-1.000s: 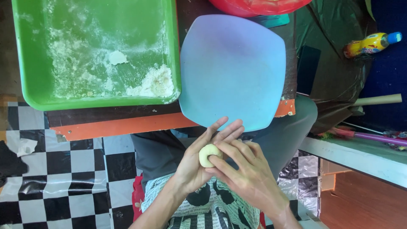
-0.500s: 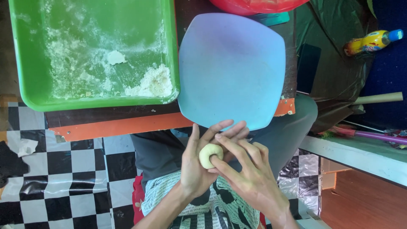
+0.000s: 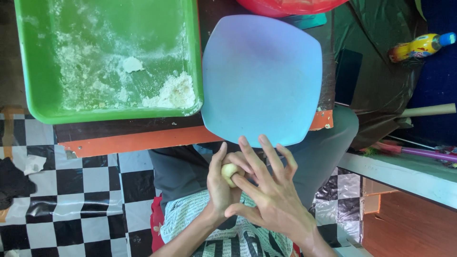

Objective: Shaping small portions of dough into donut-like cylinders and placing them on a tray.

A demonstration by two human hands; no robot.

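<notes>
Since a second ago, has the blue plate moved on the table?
No. The blue plate still overlaps the table's orange edge beside the green tray as before.

One green tray (image 3: pixel 33 102), one blue plate (image 3: pixel 266 81), one dough ball (image 3: pixel 230 171) and two hands, the left hand (image 3: pixel 220 185) and the right hand (image 3: pixel 269 195). One yellow bottle (image 3: pixel 419 46), one red bowl (image 3: pixel 290 5), perhaps two dough scraps in the tray.
</notes>
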